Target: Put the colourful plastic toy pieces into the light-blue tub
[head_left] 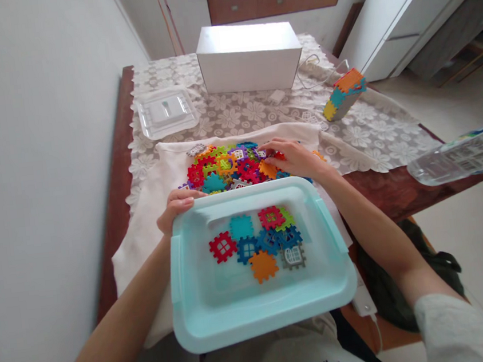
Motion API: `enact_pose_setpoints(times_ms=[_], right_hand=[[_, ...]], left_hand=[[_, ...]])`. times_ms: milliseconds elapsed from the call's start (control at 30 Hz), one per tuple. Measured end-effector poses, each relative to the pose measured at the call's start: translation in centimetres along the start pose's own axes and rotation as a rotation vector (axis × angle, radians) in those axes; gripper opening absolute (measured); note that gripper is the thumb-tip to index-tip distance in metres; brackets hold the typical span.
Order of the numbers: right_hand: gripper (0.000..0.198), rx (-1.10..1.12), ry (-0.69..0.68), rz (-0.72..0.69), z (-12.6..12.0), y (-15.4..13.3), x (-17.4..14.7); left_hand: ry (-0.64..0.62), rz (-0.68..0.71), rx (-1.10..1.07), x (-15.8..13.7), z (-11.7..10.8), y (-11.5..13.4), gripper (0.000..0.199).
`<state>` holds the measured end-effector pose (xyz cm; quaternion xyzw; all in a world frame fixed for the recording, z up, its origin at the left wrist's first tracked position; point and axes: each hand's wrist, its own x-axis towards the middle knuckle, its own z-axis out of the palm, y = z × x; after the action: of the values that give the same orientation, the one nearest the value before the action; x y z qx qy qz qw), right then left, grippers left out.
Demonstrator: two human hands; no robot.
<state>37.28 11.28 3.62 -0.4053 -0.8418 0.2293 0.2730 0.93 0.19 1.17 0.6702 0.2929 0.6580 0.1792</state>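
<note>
A light blue plastic bin (203, 311) rests near me at the table's front edge, with several colourful interlocking tiles (260, 241) lying in it. My left hand (177, 206) grips the bin's far left corner. Beyond the bin, a heap of more tiles (227, 166) lies on a white cloth (161, 178). My right hand (290, 158) reaches into the right side of that heap, its fingers on the tiles there; whether they hold one is unclear.
A clear lid (167, 113) lies at the back left on the lace tablecloth. A white box (249, 57) stands at the back. A block built of tiles (343, 93) sits at the right. A plastic bottle (463, 154) pokes in from the right.
</note>
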Motion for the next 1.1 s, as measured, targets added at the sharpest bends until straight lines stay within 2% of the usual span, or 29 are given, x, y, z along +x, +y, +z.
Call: enact_pose_setpoints(times_ms=[100, 200, 267, 433, 733, 833, 1000, 1100], right_hand=[[0.043, 0.035, -0.040, -0.030, 0.2, 0.4, -0.1], [0.056, 0.089, -0.077, -0.059, 0.3, 0.6, -0.1], [0.050, 0.101, -0.055, -0.068, 0.2, 0.5, -0.1], [0.024, 0.105, 0.061, -0.066, -0.5, 0.8, 0.2], [0.038, 0.197, 0.093, -0.024, -0.3, 2.1, 0.4], [0.035, 0.176, 0.107, 0.003, -0.3, 2.0, 0.4], [0.020, 0.164, 0.293, 0.042, -1.3, 2.0, 0.7], [0.028, 0.285, 0.387, 0.062, -2.1, 1.8, 0.8]], left_hand=[[-0.040, 0.128, -0.016, -0.2, -0.1, -0.4, 0.034], [-0.032, 0.043, -0.031, -0.3, -0.2, -0.4, 0.024], [-0.035, 0.032, -0.035, -0.2, -0.3, -0.3, 0.025], [-0.056, 0.106, -0.017, 0.1, -0.2, -0.1, 0.031], [0.009, 0.070, -0.067, 0.2, 0.1, -0.6, 0.026], [-0.008, 0.039, -0.030, 0.0, 0.0, -0.5, 0.024], [-0.024, 0.027, -0.015, 0.1, 0.0, 0.2, 0.024], [-0.042, 0.052, -0.016, 0.3, 0.0, 0.3, 0.024]])
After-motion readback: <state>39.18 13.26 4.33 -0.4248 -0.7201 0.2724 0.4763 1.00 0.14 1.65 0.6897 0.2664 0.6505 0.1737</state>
